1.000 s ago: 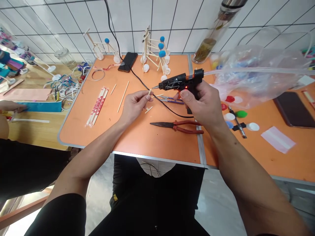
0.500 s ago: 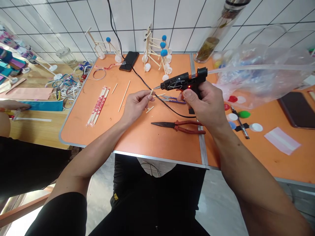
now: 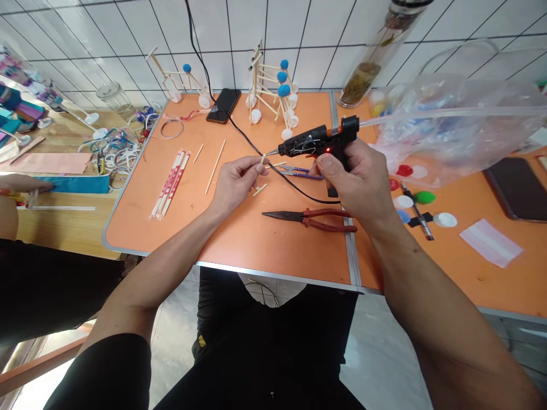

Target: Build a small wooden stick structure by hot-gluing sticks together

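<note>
My right hand [image 3: 361,179] is wrapped round the grip of a black hot glue gun [image 3: 316,141]; its small red light glows and a long clear glue stick [image 3: 419,115] juts from its back. Between thumb and fingers, my left hand [image 3: 237,181] pinches a short wooden stick [image 3: 263,159]. The gun's metal nozzle meets or nearly meets that stick's upper end. Just below lies a small joined stick piece [image 3: 260,189]. Blue-handled scissors [image 3: 302,172] rest under the gun, partly hidden, and red-handled long-nose pliers [image 3: 310,219] lie nearer to me.
Stick frames with blue balls [image 3: 273,85] stand by the tiled wall, near a phone [image 3: 223,106]. Wrapped chopsticks [image 3: 171,185] and loose sticks lie left. A black cable [image 3: 243,134] crosses the table. Right are bottle caps [image 3: 444,220] and a plastic bag [image 3: 461,125]. Another person's hand [image 3: 25,183] is far left.
Almost nothing differs: both hands keep their places, with the nozzle still at the stick. The whole view has shifted very slightly. At far left, a white strip near the other person's hand has slid a little right.
</note>
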`<state>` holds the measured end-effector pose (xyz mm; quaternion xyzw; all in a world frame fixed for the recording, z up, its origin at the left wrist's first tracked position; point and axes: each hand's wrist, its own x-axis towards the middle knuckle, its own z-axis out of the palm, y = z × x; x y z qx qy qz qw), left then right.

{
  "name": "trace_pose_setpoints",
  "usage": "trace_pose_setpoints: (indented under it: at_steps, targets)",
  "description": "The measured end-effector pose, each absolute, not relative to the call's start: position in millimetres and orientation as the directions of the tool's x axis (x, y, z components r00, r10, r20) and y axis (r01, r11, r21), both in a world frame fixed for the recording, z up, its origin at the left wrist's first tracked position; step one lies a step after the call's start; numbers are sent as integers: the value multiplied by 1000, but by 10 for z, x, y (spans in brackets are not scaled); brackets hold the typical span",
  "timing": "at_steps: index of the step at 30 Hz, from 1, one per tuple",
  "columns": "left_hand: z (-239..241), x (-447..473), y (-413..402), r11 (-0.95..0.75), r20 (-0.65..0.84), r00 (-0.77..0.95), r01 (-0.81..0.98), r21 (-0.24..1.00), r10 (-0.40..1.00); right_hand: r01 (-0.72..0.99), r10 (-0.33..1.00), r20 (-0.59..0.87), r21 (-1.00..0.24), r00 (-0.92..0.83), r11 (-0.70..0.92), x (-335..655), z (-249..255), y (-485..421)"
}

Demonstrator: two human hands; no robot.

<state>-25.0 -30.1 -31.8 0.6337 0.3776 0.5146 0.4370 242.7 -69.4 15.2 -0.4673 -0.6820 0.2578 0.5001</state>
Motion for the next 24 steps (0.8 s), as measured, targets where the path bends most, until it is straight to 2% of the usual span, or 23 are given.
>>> trace_pose_setpoints:
  at_steps: [24]
  targets:
    - [-305,-232,-319,-282,272,156,43,959,950,421,897,439,-805,-54,419,2440,173,-718]
